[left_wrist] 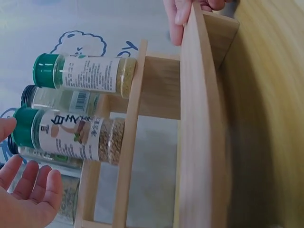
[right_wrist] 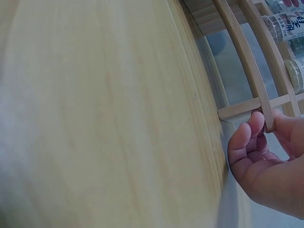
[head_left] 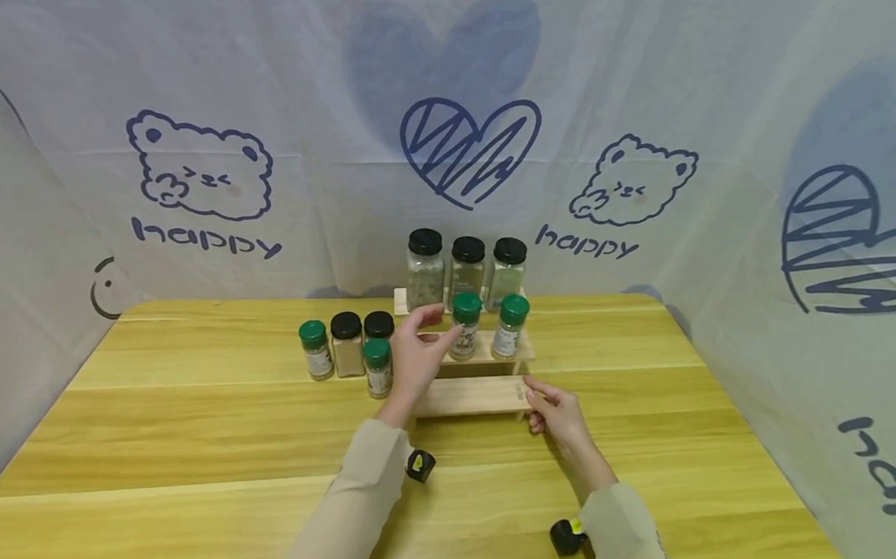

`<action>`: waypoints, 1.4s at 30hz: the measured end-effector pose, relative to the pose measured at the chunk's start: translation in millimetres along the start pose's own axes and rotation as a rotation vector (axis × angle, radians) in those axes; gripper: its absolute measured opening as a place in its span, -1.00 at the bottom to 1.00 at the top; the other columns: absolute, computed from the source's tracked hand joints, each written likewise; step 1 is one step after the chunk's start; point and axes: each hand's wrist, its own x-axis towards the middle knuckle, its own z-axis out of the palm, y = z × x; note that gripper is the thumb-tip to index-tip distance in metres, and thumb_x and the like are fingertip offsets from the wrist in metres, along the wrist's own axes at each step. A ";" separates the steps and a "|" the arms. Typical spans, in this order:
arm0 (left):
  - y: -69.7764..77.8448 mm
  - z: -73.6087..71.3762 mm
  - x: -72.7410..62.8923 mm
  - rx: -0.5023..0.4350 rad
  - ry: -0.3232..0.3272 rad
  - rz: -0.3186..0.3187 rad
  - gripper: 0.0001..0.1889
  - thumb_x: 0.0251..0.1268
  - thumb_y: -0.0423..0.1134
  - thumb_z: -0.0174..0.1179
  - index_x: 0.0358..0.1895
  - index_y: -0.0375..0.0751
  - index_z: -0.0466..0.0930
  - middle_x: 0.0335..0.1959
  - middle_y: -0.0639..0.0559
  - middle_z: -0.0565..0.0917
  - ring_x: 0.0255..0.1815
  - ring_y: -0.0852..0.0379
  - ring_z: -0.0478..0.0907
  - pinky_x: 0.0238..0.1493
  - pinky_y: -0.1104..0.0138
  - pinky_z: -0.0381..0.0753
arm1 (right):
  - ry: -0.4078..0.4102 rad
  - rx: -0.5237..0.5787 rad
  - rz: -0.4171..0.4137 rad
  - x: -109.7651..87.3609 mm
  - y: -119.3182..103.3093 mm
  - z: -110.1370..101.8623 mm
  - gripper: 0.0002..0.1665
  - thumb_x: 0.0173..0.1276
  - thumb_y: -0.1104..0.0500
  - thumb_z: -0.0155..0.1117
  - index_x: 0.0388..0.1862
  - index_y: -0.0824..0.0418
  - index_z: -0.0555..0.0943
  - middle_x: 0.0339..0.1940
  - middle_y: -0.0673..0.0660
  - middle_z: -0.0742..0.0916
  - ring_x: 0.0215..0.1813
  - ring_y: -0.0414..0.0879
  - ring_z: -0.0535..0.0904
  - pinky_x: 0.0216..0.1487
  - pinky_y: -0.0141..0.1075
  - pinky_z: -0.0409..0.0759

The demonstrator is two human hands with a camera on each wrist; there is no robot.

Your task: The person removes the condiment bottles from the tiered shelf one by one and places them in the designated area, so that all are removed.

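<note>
A tiered wooden rack point(head_left: 468, 395) stands near the back of the table. My left hand point(head_left: 415, 356) is beside a green-capped spice jar point(head_left: 465, 333) on the middle step. In the left wrist view, the thumb and loosely bent fingers point(left_wrist: 38, 190) are spread around that jar's cap end, with a gap below it. Another green-capped jar point(head_left: 508, 331) stands to its right. Pinched between the thumb and fingers of my right hand point(head_left: 562, 416) is the right end of the lowest step, seen close in the right wrist view point(right_wrist: 266, 161).
Three taller black-capped jars, one being a glass jar point(head_left: 425, 272), fill the top step. Left of the rack stand two green-capped jars, including a small jar point(head_left: 378, 370), and two black-capped jars, one a square jar point(head_left: 347, 346). A printed cloth point(head_left: 339, 192) hangs behind the table point(head_left: 200, 440).
</note>
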 end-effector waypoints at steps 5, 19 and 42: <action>-12.9 7.9 8.4 0.037 -0.010 0.020 -0.63 0.01 -0.40 0.29 -0.06 -0.45 0.50 -0.12 -0.27 0.54 -0.09 -0.15 0.46 -0.17 0.08 0.51 | -0.006 -0.005 -0.011 -0.3 -0.2 0.3 -0.61 0.32 0.35 0.04 0.13 0.40 0.42 -0.72 0.07 0.55 -0.75 -0.25 0.39 -0.71 -0.47 0.44; -24.7 16.1 22.5 0.055 -0.041 0.060 -0.59 0.00 -0.35 0.31 -0.02 -0.36 0.51 -0.17 -0.15 0.56 -0.15 0.00 0.46 -0.28 0.22 0.50 | -0.018 0.003 -0.007 0.0 -2.2 0.9 -0.61 0.32 0.34 0.04 0.14 0.38 0.42 -0.71 0.07 0.56 -0.75 -0.25 0.39 -0.70 -0.47 0.45; -24.4 20.8 19.0 0.077 -0.008 0.096 -0.61 -0.05 -0.38 0.33 -0.05 -0.35 0.56 -0.13 -0.17 0.60 -0.17 -0.01 0.51 -0.23 0.17 0.53 | -0.017 0.049 0.009 -1.7 0.3 -0.1 -0.60 0.32 0.35 0.04 0.14 0.40 0.40 -0.73 0.06 0.56 -0.76 -0.25 0.38 -0.72 -0.45 0.45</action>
